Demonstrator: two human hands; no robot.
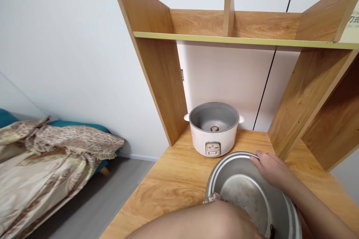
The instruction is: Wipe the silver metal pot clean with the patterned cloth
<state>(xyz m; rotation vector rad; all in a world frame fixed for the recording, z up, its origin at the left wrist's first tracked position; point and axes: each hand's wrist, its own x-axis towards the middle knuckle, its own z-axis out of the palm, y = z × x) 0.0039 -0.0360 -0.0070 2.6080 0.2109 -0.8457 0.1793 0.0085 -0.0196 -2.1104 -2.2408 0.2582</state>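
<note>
A grey metal inner pot (241,188) is tilted with its inside facing me at the front of the wooden desk. At its far right rim is my right hand (270,168), its fingers closed over the edge. My left hand (238,218) bends across the near side of the pot, knuckles up, with its fingertips mostly hidden. From behind it pokes a bunched patterned cloth (214,197), touching the pot's left edge. Just beyond the pot stands a white rice cooker (213,138), lidless, with its round centre sensor showing inside.
The wooden desk (157,194) carries a shelf unit (202,39) with upright side panels round the cooker. A white wall (84,56) rises behind. At the left, a patterned cover (70,149) drapes over a teal piece of furniture on a grey floor (117,179).
</note>
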